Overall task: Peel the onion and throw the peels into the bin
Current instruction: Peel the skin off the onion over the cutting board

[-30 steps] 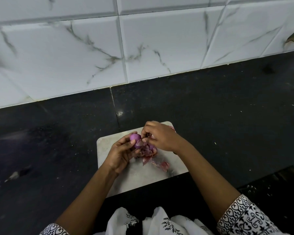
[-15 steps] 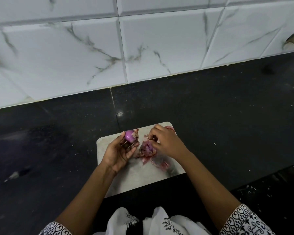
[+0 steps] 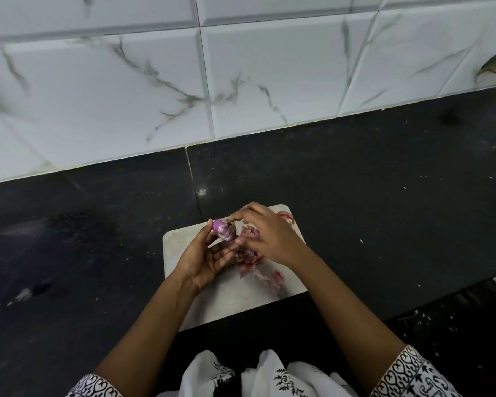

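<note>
The onion [image 3: 223, 229] is gripped in the left hand's [image 3: 205, 259] curled fingertips over the board [image 3: 184, 245]. Its long axis runs roughly left to right, bare purple end leftward, skinned end toward the right hand [image 3: 269, 237]. That hand's forefinger and thumb bracket the skinned end (whether they already pinch skin I cannot tell), with loose peels [image 3: 251, 253] lying just beneath it.

Open counter [image 3: 355, 196] around board [image 3: 229, 299]; peels [image 3: 252, 256] mid-board, wall [image 3: 126, 96] behind.
</note>
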{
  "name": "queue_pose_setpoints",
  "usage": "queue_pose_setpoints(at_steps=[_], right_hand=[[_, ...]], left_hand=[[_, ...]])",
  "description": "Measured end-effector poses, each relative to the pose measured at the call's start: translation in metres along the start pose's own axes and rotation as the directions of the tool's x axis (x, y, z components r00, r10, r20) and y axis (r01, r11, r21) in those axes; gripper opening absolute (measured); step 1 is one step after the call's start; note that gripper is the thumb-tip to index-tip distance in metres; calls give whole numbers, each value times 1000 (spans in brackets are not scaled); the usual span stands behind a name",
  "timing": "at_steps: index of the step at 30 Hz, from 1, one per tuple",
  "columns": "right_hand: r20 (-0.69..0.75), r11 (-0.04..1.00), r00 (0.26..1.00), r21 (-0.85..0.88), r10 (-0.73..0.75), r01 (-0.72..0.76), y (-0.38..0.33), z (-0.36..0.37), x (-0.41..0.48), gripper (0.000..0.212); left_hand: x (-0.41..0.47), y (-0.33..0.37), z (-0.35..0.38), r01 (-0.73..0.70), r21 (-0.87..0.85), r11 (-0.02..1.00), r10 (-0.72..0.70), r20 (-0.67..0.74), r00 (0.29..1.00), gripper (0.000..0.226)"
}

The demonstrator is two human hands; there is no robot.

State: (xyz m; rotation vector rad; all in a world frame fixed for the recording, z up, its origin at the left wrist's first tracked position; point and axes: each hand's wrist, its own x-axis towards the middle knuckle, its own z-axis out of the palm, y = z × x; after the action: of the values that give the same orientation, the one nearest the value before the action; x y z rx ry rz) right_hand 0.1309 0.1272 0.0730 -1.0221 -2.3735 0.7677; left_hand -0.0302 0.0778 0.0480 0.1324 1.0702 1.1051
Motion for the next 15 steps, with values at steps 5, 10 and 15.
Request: queue_pose_setpoints(at_steps=[5, 10, 15], right_hand=[[98, 995, 995, 93, 32, -42, -3, -8, 14, 39], [218, 986, 974, 138, 65, -97, -5, -17, 23, 38], [231, 980, 972, 172, 53, -95, -2, -18, 22, 26]], left_hand=[[-1, 2, 2, 23, 114, 993, -23, 0, 1000, 42], [-2, -2, 5, 33, 167, 986, -28, -32, 999, 40], [-4, -2, 4, 18, 188, 982, -10, -39, 999, 41]])
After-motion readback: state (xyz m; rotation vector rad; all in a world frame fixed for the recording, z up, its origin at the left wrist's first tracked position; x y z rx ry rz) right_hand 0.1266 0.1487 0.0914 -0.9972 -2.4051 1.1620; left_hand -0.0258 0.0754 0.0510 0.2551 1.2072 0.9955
